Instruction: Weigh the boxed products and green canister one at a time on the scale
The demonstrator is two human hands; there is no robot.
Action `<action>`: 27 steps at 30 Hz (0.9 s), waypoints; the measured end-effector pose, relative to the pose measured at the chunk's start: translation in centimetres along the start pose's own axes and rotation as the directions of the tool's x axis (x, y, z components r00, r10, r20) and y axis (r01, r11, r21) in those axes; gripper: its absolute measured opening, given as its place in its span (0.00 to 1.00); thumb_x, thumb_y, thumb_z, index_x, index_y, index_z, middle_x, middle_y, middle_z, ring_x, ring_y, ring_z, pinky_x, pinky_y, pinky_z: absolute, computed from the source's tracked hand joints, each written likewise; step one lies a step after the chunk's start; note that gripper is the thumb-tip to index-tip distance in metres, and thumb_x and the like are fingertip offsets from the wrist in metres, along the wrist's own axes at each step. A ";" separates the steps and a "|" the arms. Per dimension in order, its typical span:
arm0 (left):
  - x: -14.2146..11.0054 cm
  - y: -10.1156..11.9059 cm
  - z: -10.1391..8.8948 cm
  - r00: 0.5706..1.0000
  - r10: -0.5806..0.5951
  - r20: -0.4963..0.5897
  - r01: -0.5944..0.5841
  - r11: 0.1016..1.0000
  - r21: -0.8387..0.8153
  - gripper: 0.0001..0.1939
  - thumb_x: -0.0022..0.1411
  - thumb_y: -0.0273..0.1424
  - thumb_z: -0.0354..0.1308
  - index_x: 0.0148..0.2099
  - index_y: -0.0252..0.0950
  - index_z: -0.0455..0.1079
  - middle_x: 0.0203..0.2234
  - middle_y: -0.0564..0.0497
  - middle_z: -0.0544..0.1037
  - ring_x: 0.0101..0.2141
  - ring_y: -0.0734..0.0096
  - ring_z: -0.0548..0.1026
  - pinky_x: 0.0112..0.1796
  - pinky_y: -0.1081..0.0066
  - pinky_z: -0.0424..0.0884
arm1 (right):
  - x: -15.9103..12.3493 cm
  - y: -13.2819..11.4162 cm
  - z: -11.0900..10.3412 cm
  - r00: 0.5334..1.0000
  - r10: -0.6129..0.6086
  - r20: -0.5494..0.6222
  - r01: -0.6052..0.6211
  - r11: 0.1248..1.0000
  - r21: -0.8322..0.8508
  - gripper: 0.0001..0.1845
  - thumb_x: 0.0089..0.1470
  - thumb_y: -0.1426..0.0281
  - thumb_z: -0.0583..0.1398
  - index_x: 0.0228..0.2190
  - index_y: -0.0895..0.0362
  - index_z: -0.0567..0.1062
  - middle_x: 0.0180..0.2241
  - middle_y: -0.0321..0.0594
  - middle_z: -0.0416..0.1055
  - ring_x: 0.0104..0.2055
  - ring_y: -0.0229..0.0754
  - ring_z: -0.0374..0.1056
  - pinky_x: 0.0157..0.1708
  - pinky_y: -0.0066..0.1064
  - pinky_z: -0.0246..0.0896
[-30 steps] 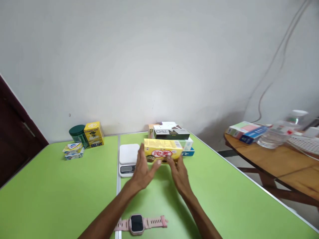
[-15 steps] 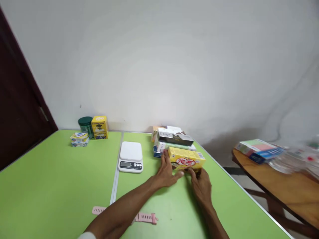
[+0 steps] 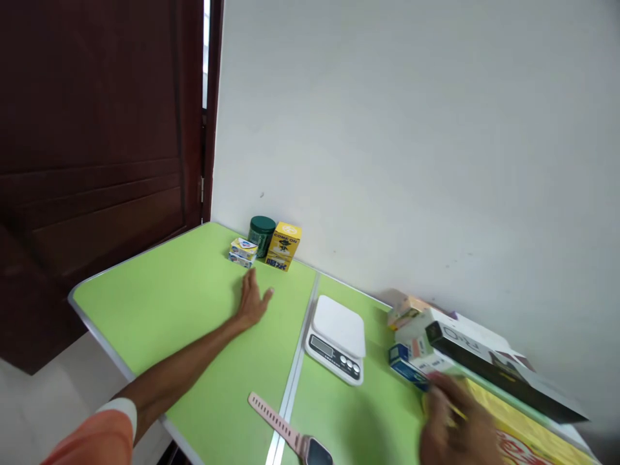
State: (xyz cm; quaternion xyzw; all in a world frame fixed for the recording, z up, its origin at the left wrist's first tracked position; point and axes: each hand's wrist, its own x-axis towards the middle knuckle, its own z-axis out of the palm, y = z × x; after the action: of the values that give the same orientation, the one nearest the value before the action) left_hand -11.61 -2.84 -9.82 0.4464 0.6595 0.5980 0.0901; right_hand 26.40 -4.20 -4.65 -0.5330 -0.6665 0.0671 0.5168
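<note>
My left hand point(image 3: 252, 300) reaches out over the green table, thumb apart from the fingers and nothing in it. Just past its fingertips lie two small yellow-and-white boxes point(image 3: 242, 252), one on the other. A dark green lidded jar point(image 3: 262, 234) and a yellow carton point(image 3: 283, 247) stand right behind them. At the lower right my right hand point(image 3: 453, 423) is smeared by motion, in front of the yellow box with red lettering point(image 3: 526, 433). Its fingers are too blurred to tell whether they hold anything.
A white kitchen scale point(image 3: 336, 339) sits mid-table by the seam. A pink-strapped smartwatch point(image 3: 295, 436) lies at the front. Several stacked boxes, a black-and-white box point(image 3: 498, 368) on top, stand at the right by the wall point(image 3: 387, 129). A dark door point(image 3: 97, 129) is at the left.
The view has swung left. My left hand has left the yellow box with red lettering and moved across to the small boxes. My right hand has drawn off that box's front and blurs.
</note>
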 end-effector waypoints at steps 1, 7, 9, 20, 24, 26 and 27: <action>2.0 -1.3 -1.1 0.993 -0.075 -0.089 0.076 0.997 0.005 0.43 0.64 0.41 0.61 0.74 0.31 0.49 0.72 0.30 0.56 0.73 0.43 0.52 0.72 0.43 0.48 | 0.0 -2.7 2.9 0.996 -0.020 0.086 0.012 0.996 0.086 0.28 0.63 0.48 0.57 0.50 0.58 0.76 0.53 0.57 0.75 0.50 0.61 0.73 0.54 0.53 0.66; 9.2 -5.1 -4.2 0.945 -0.208 -0.252 0.210 0.978 -0.021 0.46 0.67 0.44 0.59 0.75 0.22 0.44 0.73 0.24 0.52 0.75 0.44 0.48 0.72 0.50 0.45 | -1.2 -13.1 22.8 0.783 -0.024 0.621 -0.334 0.827 0.453 0.41 0.58 0.42 0.59 0.61 0.57 0.71 0.65 0.59 0.68 0.65 0.60 0.68 0.62 0.53 0.66; 10.5 -5.8 -4.2 0.948 -0.230 -0.220 0.220 0.973 -0.070 0.46 0.69 0.46 0.56 0.76 0.25 0.43 0.75 0.27 0.50 0.76 0.47 0.45 0.73 0.52 0.44 | -0.9 -14.3 28.2 0.784 0.020 0.621 -0.405 0.775 0.485 0.46 0.56 0.40 0.59 0.64 0.58 0.68 0.68 0.58 0.63 0.69 0.60 0.63 0.67 0.55 0.59; 16.9 -8.8 -4.8 0.978 -0.197 -0.071 0.182 0.967 -0.179 0.29 0.73 0.49 0.51 0.65 0.37 0.69 0.61 0.39 0.77 0.61 0.55 0.75 0.63 0.57 0.67 | 4.1 -16.9 40.3 0.825 -0.019 0.565 -0.384 0.715 0.585 0.47 0.45 0.48 0.71 0.60 0.59 0.71 0.56 0.56 0.75 0.61 0.61 0.69 0.57 0.50 0.69; 16.9 -8.5 -4.9 0.981 -0.187 -0.045 0.178 0.972 -0.156 0.21 0.70 0.47 0.54 0.53 0.38 0.77 0.51 0.43 0.83 0.54 0.56 0.78 0.58 0.59 0.72 | 4.1 -17.1 40.1 0.819 -0.062 0.570 -0.379 0.688 0.619 0.42 0.43 0.53 0.74 0.56 0.55 0.73 0.52 0.51 0.78 0.52 0.59 0.74 0.49 0.48 0.74; 16.2 -8.1 -5.1 0.981 -0.187 -0.045 0.179 0.974 -0.141 0.18 0.69 0.45 0.55 0.50 0.38 0.77 0.47 0.44 0.84 0.50 0.56 0.80 0.55 0.60 0.74 | 3.8 -17.0 39.4 0.810 -0.073 0.582 -0.388 0.678 0.625 0.39 0.43 0.55 0.75 0.55 0.53 0.73 0.50 0.49 0.79 0.48 0.56 0.75 0.45 0.47 0.76; 15.7 -7.9 -5.3 0.981 -0.186 -0.047 0.179 0.975 -0.133 0.17 0.68 0.44 0.56 0.49 0.39 0.77 0.45 0.44 0.84 0.49 0.56 0.80 0.53 0.60 0.74 | 3.5 -16.9 38.9 0.805 -0.078 0.589 -0.389 0.680 0.622 0.38 0.44 0.56 0.75 0.54 0.53 0.74 0.49 0.48 0.79 0.46 0.55 0.75 0.43 0.46 0.76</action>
State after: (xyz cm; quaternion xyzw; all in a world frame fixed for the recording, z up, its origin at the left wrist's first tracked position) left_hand -28.05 5.23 -8.76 0.3592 0.6605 0.6412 0.1536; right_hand -13.66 9.34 -9.41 -0.3001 -0.6580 0.5240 0.4500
